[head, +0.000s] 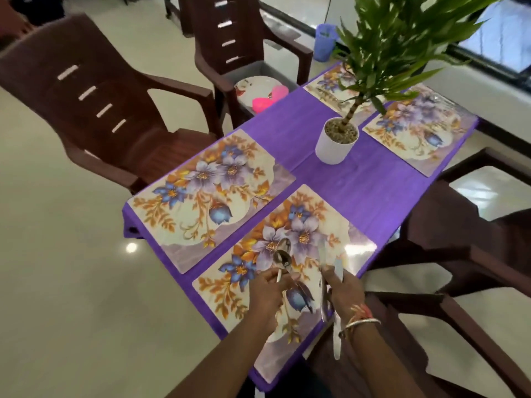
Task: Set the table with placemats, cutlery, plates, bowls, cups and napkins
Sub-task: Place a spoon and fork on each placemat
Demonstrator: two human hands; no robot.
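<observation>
- At the near edge of the table (pixel 359 191), which is covered with a purple cloth, the left hand (pixel 268 294) is over the nearest placemat (pixel 356 242). Its fingers are curled round the handles of two spoons (pixel 283 258), whose bowls point away from the person.
- Just to its right, the right hand (pixel 343 291) grips a bundle of cutlery (pixel 326 300). Blur makes it impossible to tell knives from forks. One long handle hangs down past the wrist and its bangles (pixel 362 323).
- Hands and forearms cover the middle and part of the near end of that placemat.
- Along the left edge a second placemat (pixel 201 196) lies flat, with the same flower print.
- At the table's centre stands a potted plant (pixel 333 145) in a white pot. Its leaves hide parts of the two far placemats (pixel 416 133).
- Beyond the far left corner, a chair (pixel 230 30) carries a plate (pixel 250 87) and a pink bowl (pixel 268 99). Both are blurred, and the bowl overlaps the plate.
</observation>
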